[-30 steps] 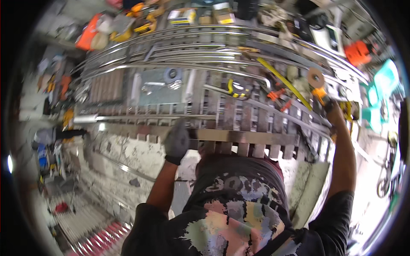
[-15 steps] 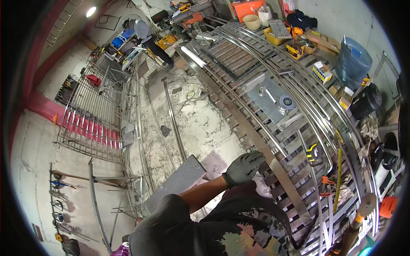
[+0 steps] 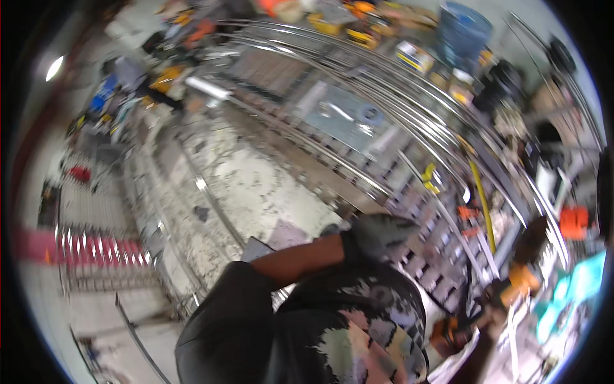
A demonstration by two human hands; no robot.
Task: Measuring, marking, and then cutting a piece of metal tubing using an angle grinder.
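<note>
Where laid along the slatted tabletop (image 3: 448, 269), treat the metal bar (image 3: 332, 187) as stiff, likely heavy. Near the tabletop's right end, hold the power tool (image 3: 519, 283), probably dense, by its body, as clamped in the right hand (image 3: 491, 315). Cannot tell the grip of the left hand (image 3: 382, 235), well apart, by the tabletop's near edge.

The blurred yellow-and-black grinder (image 3: 522, 280) slants in the right hand (image 3: 491, 310).

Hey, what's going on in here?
A person holds a yellow and black power tool in their right hand, off to their right. The gloved left hand is at the near side of a slatted metal bench; blur hides whether it touches anything. Shiny metal tubes, a grey plate and a yellow tape measure lie on the bench.
</note>
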